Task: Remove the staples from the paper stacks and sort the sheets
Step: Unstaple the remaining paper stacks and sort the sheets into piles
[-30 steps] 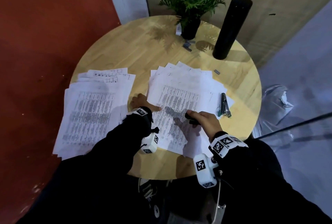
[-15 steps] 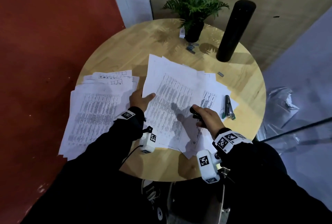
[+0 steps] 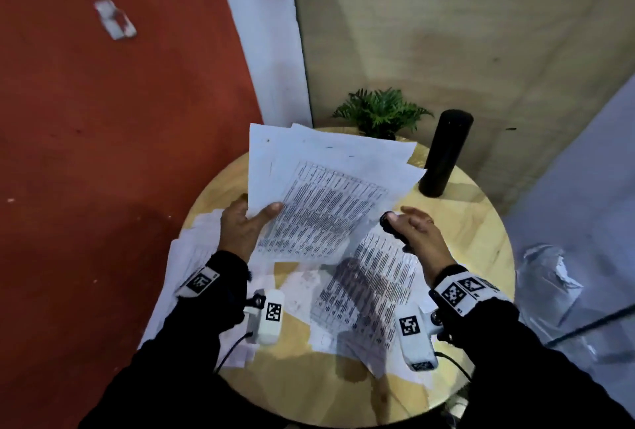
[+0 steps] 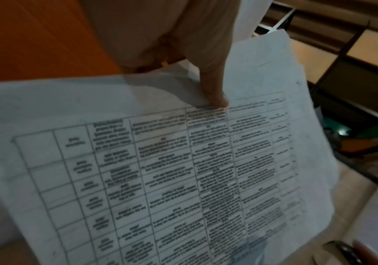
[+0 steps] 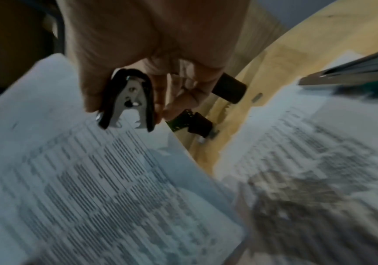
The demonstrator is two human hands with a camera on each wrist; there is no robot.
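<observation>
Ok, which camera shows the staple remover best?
The right wrist view: the staple remover fills the frame's centre, metal claws visible, gripped by the right hand. The head view shows only its dark tip; the left wrist view doesn't clearly show it.

Left hand (image 3: 242, 227) has lifted paper stack (image 3: 330, 195) off table (image 3: 474, 232)

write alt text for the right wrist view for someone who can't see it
The right hand holds a black staple remover, metal claws pointing down, just above a lifted sheaf of printed sheets. To the right, more printed pages lie on the round wooden table, all blurred.
</observation>
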